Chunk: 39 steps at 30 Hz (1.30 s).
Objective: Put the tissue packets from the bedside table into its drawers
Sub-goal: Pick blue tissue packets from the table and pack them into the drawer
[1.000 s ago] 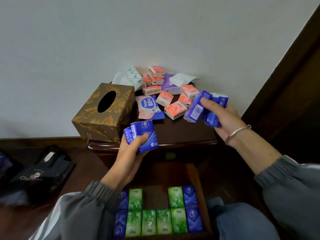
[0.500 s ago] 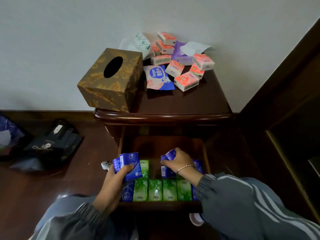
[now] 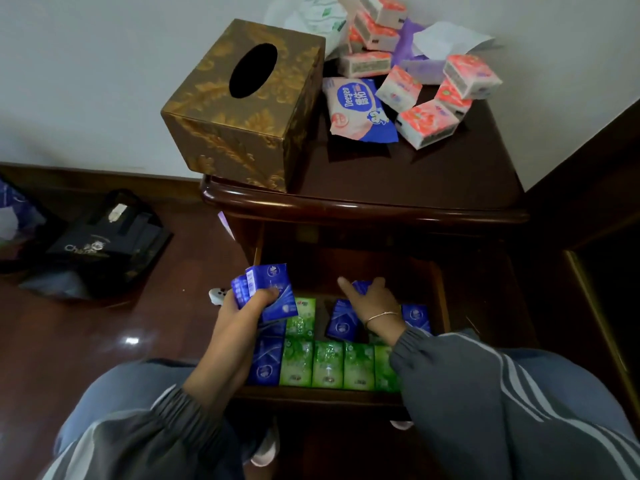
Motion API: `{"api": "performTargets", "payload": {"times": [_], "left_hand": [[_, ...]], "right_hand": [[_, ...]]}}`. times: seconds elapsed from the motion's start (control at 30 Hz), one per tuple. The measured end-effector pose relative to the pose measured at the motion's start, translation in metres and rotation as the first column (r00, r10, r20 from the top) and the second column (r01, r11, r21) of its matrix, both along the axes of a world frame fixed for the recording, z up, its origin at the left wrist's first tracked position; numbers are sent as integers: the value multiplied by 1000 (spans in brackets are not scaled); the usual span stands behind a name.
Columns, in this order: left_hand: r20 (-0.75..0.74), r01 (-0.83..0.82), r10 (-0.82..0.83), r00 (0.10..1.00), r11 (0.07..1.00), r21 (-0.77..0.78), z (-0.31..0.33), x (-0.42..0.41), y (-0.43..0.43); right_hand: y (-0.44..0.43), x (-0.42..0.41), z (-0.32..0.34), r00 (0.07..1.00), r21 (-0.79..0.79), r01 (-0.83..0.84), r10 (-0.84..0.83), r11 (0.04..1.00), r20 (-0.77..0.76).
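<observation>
Two hands work at the open drawer (image 3: 440, 289). The left hand (image 3: 242, 313) is clenched round a stack of blue packets (image 3: 266, 289) over the drawer's left edge. The right hand (image 3: 375, 304), inside the drawer, curls over a single blue packet (image 3: 360, 287), which it mostly hides. Pink packets (image 3: 426, 123) lie on the surface (image 3: 415, 181), the farthest cut off by the frame.
</observation>
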<state>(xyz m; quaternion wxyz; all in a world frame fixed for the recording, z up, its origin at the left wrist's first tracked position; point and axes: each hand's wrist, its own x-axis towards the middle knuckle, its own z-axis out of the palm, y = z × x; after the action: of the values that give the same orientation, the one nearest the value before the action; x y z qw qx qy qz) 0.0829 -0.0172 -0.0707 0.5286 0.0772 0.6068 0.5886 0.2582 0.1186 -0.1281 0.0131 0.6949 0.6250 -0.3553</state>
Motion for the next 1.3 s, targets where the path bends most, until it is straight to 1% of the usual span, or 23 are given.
{"api": "performTargets", "payload": {"times": [0.03,0.07,0.1,0.13,0.2,0.27,0.33,0.43,0.5,0.63,0.7,0.8,0.9,0.97,1.03,1.1,1.17,1.3], "left_hand": [[8,-4,4,1000,1000,0,-1,0,0],[14,-9,9,1000,1000,0,-1,0,0],[19,-11,11,1000,1000,-2,-1,0,0],[25,-8,8,1000,1000,-5,0,0,0],[32,-4,4,999,1000,-7,3,0,0],[33,-7,7,999,1000,-8,6,1,0],[35,-14,15,999,1000,-10,8,2,0],[30,-25,26,999,1000,-17,10,2,1],[29,-31,32,999,999,-23,10,2,0],[44,-33,34,998,999,-35,10,-1,-2],[49,-33,34,998,999,-35,11,-2,-2],[48,-23,24,999,999,-25,14,-1,-2],[45,-22,23,999,1000,-21,17,1,-2],[45,-15,16,999,1000,-21,18,1,-2],[51,-16,16,999,1000,-18,20,1,-2],[54,-16,17,998,1000,-18,21,1,-3],[60,-12,13,998,1000,-15,22,1,-3],[63,-17,17,998,1000,-9,24,2,-2]], "right_hand": [[5,4,1,986,-83,110,-119,990,-115],[9,9,2,947,-188,201,-240,961,-215],[12,13,3,895,-293,256,-341,921,-288],[15,17,4,852,-376,274,-404,885,-332],[16,20,2,817,-438,260,-438,861,-376],[13,17,0,822,-435,242,-421,868,-384],[5,10,-1,864,-405,202,-357,892,-354],[-5,-2,-3,916,-266,135,-223,954,-333],[-10,-10,-4,928,-208,119,-183,971,-324],[-15,-15,-12,921,-217,114,-185,969,-342],[-16,-14,-17,932,-170,70,-125,983,-341],[-17,-11,-20,908,-117,-21,-29,993,-417],[-17,-8,-20,880,-206,-53,-52,977,-473],[-11,-6,-19,906,-219,-106,3,970,-424],[-2,-4,-15,944,-223,-183,108,957,-313],[5,-2,-11,957,-268,-256,204,929,-206],[7,-2,-13,962,-262,-242,195,934,-192],[1,-11,-19,948,-207,-102,32,973,-318]]}}
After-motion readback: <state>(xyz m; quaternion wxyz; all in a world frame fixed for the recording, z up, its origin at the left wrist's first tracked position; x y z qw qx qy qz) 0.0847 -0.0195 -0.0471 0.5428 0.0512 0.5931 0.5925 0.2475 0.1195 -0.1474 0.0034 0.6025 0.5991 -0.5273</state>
